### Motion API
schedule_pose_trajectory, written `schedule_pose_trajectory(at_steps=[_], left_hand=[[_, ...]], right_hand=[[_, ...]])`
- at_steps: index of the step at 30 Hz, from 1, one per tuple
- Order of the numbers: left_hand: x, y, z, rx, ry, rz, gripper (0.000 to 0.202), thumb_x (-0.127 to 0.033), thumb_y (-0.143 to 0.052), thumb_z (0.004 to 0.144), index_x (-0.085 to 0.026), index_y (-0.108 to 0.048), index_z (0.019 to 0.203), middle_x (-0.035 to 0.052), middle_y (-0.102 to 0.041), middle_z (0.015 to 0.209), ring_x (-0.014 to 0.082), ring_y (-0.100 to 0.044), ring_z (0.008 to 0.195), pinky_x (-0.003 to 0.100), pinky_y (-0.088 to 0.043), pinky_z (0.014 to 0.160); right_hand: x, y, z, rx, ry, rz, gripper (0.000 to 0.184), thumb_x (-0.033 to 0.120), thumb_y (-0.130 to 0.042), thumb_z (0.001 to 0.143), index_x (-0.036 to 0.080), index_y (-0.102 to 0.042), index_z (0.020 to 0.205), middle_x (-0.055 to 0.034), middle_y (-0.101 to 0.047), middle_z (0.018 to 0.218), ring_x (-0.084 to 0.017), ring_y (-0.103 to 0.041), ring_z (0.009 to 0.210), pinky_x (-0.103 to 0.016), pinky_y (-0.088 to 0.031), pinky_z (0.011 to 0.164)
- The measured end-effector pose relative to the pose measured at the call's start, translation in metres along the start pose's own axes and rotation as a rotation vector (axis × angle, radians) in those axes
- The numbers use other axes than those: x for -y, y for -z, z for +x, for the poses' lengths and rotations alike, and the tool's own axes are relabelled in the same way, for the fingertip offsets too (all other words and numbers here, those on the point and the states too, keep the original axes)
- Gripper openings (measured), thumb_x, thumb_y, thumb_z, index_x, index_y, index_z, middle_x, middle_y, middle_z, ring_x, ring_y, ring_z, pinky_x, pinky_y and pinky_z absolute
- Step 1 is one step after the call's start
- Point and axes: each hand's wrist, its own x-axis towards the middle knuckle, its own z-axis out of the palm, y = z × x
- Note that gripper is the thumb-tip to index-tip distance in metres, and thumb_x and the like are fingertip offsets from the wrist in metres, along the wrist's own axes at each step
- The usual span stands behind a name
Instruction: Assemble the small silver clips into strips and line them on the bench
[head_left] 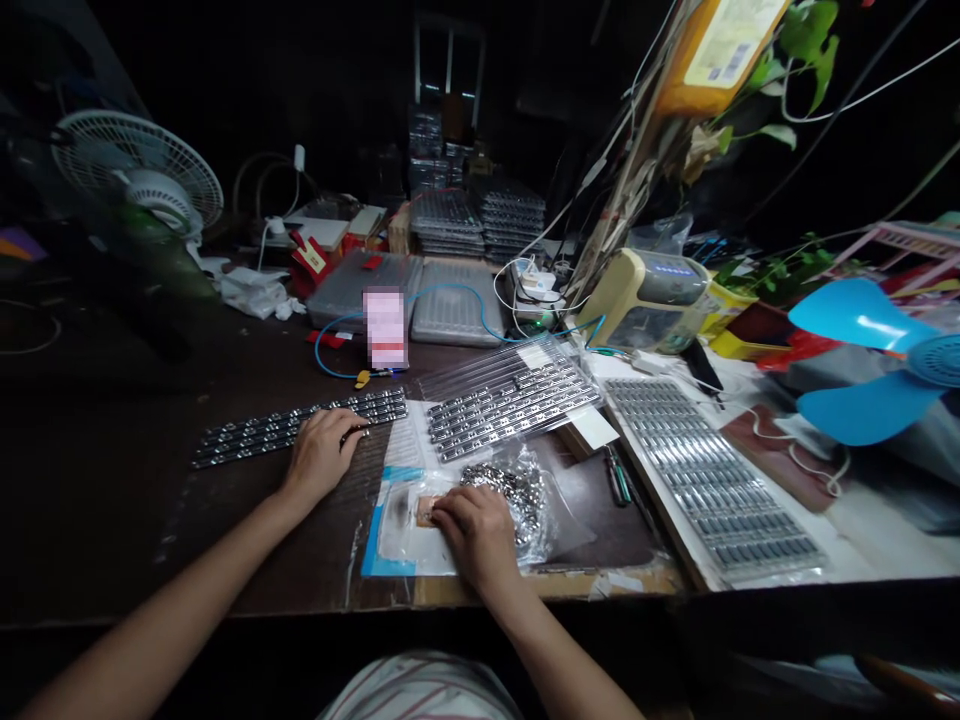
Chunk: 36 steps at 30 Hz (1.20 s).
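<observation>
Shiny metal parts [529, 492] lie heaped in clear plastic [574, 532] on the desk [247, 550], beside the right hand [480, 525], its fingertips bunched at a brown patch [425, 511]. Farther, the left hand [321, 452] rests curled over dark strips [277, 424]; either's grip is unclear. Beyond sits a clear tray [459, 376] of strips.

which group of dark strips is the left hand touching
The leftmost group of dark strips: the left hand rests against its near side. The other group, beside clear ridged plastic, has neither hand on it.
</observation>
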Motion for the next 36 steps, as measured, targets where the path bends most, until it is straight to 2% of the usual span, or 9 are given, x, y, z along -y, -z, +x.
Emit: schedule_pose_trajectory(at_steps=[3, 9, 12, 18, 23, 27, 30, 32, 36], left_hand=[[0.004, 0.002, 0.000, 0.040, -0.077, 0.042, 0.029, -0.019, -0.047, 0.087, -0.022, -0.065, 0.109, 0.0077, -0.067, 0.110, 0.0257, -0.056, 0.102, 0.040, -0.040, 0.086], [0.001, 0.005, 0.004, 0.050, -0.107, 0.098, 0.027, -0.021, -0.046, 0.088, -0.020, -0.067, 0.106, 0.0088, -0.068, 0.109, 0.0255, -0.058, 0.100, 0.041, -0.040, 0.086], [-0.017, 0.003, 0.020, 0.055, -0.094, 0.068, 0.027, -0.023, -0.046, 0.089, -0.020, -0.067, 0.106, 0.0084, -0.067, 0.110, 0.0248, -0.059, 0.098, 0.039, -0.039, 0.084], [-0.072, -0.025, 0.072, 0.222, -0.053, -0.089, 0.019, -0.026, -0.054, 0.084, -0.022, -0.071, 0.091, 0.0073, -0.072, 0.096, 0.0252, -0.061, 0.092, 0.040, -0.036, 0.087], [-0.079, -0.039, 0.089, 0.227, 0.021, -0.152, 0.012, -0.027, -0.060, 0.078, -0.020, -0.069, 0.074, 0.0081, -0.072, 0.080, 0.0259, -0.064, 0.081, 0.039, -0.040, 0.082], [-0.067, -0.024, 0.075, 0.228, 0.084, -0.246, 0.019, -0.031, -0.053, 0.083, -0.018, -0.066, 0.085, 0.0075, -0.072, 0.085, 0.0224, -0.066, 0.080, 0.033, -0.046, 0.074], [-0.062, -0.004, 0.049, 0.285, 0.169, -0.515, 0.031, -0.036, -0.047, 0.086, -0.017, -0.062, 0.105, 0.0069, -0.070, 0.096, 0.0181, -0.067, 0.077, 0.028, -0.050, 0.066], [-0.062, 0.009, 0.027, 0.365, 0.264, -0.721, 0.038, -0.039, -0.046, 0.086, -0.017, -0.059, 0.114, 0.0057, -0.069, 0.092, 0.0165, -0.066, 0.071, 0.026, -0.050, 0.061], [-0.068, 0.020, -0.014, 0.450, 0.363, -0.797, 0.036, -0.041, -0.054, 0.080, -0.015, -0.064, 0.104, 0.0027, -0.067, 0.073, 0.0152, -0.061, 0.061, 0.024, -0.048, 0.054]], right_hand=[[-0.001, -0.003, 0.000, -0.006, -0.010, -0.002, 0.005, 0.026, -0.065, 0.085, 0.026, -0.069, 0.083, 0.0013, -0.069, 0.085, -0.016, -0.056, 0.080, -0.029, -0.032, 0.073], [-0.003, -0.004, 0.001, -0.013, -0.008, 0.027, 0.004, 0.027, -0.067, 0.084, 0.028, -0.071, 0.083, 0.0022, -0.068, 0.083, -0.015, -0.055, 0.079, -0.030, -0.030, 0.073], [-0.002, -0.004, 0.002, -0.012, 0.002, 0.010, 0.003, 0.029, -0.068, 0.083, 0.029, -0.070, 0.081, 0.0037, -0.068, 0.082, -0.015, -0.054, 0.078, -0.031, -0.029, 0.072], [-0.003, -0.006, -0.001, -0.034, 0.000, -0.009, 0.002, 0.028, -0.069, 0.083, 0.028, -0.070, 0.081, 0.0031, -0.067, 0.083, -0.015, -0.053, 0.078, -0.030, -0.029, 0.071], [-0.008, -0.008, -0.002, -0.046, -0.002, -0.022, 0.003, 0.029, -0.068, 0.083, 0.028, -0.071, 0.082, 0.0019, -0.066, 0.082, -0.015, -0.054, 0.077, -0.030, -0.030, 0.070], [-0.008, -0.011, -0.003, -0.032, -0.005, -0.043, 0.005, 0.032, -0.067, 0.084, 0.029, -0.071, 0.083, 0.0017, -0.066, 0.083, -0.015, -0.054, 0.078, -0.030, -0.032, 0.069], [-0.005, -0.011, -0.002, 0.000, -0.007, -0.062, 0.005, 0.033, -0.067, 0.084, 0.031, -0.071, 0.086, 0.0017, -0.065, 0.084, -0.016, -0.054, 0.080, -0.030, -0.034, 0.070], [-0.004, -0.006, -0.001, 0.016, -0.008, -0.082, 0.011, 0.033, -0.066, 0.085, 0.031, -0.070, 0.095, 0.0005, -0.065, 0.090, -0.017, -0.055, 0.084, -0.031, -0.036, 0.072], [-0.018, 0.019, -0.003, -0.009, -0.056, -0.231, 0.033, 0.027, -0.059, 0.088, 0.026, -0.059, 0.121, -0.0061, -0.061, 0.117, -0.023, -0.053, 0.099, -0.035, -0.041, 0.080]])
